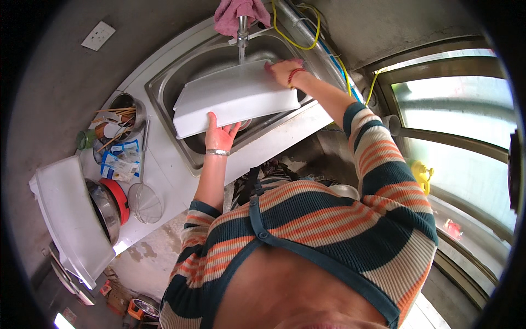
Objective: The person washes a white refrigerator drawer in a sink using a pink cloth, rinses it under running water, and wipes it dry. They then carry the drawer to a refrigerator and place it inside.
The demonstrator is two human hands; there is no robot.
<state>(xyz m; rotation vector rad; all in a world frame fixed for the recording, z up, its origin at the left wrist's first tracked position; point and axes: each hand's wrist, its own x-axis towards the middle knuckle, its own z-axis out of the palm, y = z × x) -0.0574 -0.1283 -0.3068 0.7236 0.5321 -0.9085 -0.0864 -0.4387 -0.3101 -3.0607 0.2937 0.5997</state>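
A white plastic bin or drawer (pixel 236 90) lies tilted across the stainless steel sink (pixel 164 88), its long side towards me. My left hand (pixel 222 135) holds its near lower edge, thumb over the outer face and the other fingers partly beneath. At the bin's far right corner my right hand (pixel 285 72) presses on the surface. It is blurred, and pink material, apparently a cloth (pixel 296 62), shows around its fingers. Water runs from the metal faucet (pixel 243 39) behind the bin's far edge. A pink towel (pixel 240 14) drapes over the faucet's top.
Left of the sink stand a steel pot (pixel 139 117) with chopsticks, blue-and-white packets (pixel 121 160), a wire skimmer (pixel 146 203), a red-rimmed pan (pixel 117 201) and another white plastic bin (pixel 70 218). A yellow hose (pixel 316 33) and pipe run right of the faucet, near a window (pixel 456 111).
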